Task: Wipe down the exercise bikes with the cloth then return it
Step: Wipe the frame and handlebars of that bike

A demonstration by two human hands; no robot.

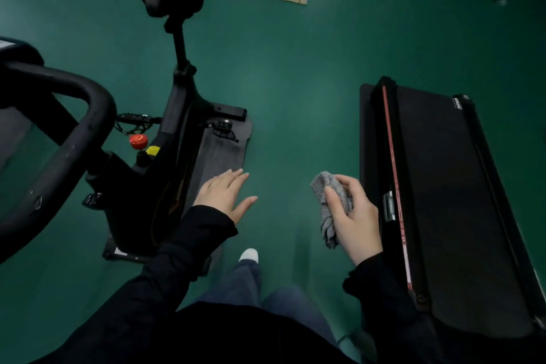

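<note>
Cloth (331, 201) bunched in right hand (353, 216)

Crumpled grey cloth (331, 204) hangs right of the upright black exercise bike (165, 133).

The right hand (353, 216) grips a grey cloth (331, 201) between an exercise bike (171, 127) and treadmill (443, 201); left hand (226, 195) spread flat.

Looking steeply down from head height, wide-angle, facing forward; framing exercise bike (174, 115) left, treadmill (443, 201) right, left hand (224, 195) and right hand (354, 216) close in, low centre.
</note>
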